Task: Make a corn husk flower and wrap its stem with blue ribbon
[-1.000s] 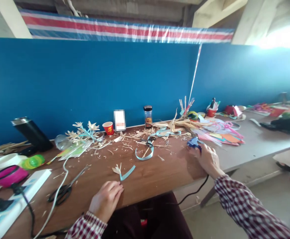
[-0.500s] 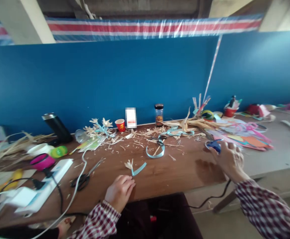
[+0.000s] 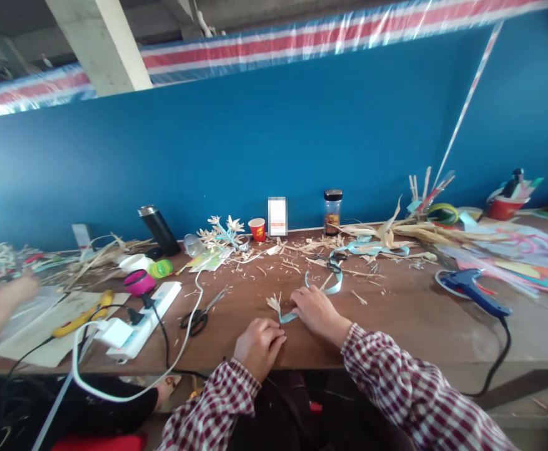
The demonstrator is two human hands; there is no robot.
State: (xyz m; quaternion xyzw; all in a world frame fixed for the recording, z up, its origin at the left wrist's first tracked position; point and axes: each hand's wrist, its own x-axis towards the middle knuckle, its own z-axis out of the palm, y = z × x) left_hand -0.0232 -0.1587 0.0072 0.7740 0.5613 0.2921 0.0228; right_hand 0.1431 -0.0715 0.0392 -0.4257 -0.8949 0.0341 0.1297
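A small pale dried-husk flower (image 3: 274,303) with a light-blue ribbon (image 3: 287,317) at its base lies on the brown table near the front edge. My right hand (image 3: 319,314) has come down over the free end of this ribbon, its fingertips closed on it. Just left of the ribbon, my left hand (image 3: 259,344) rests at the table edge with curled fingers; whatever is in them, if anything, is hidden. On the right side lies a blue glue gun (image 3: 475,291), apart from both hands, its black cord hanging over the edge.
Black scissors (image 3: 198,319) and a white power strip (image 3: 154,319) lie to the left. Behind are finished husk flowers (image 3: 224,235), a red paper cup (image 3: 257,230), a jar (image 3: 332,213), a longer blue ribbon (image 3: 334,285) and husk scraps. Another person's hand (image 3: 10,304) is at far left.
My right hand has let go of the glue gun at the right and moved left to the small ribbon. My left hand stays near the edge. The view has turned left.
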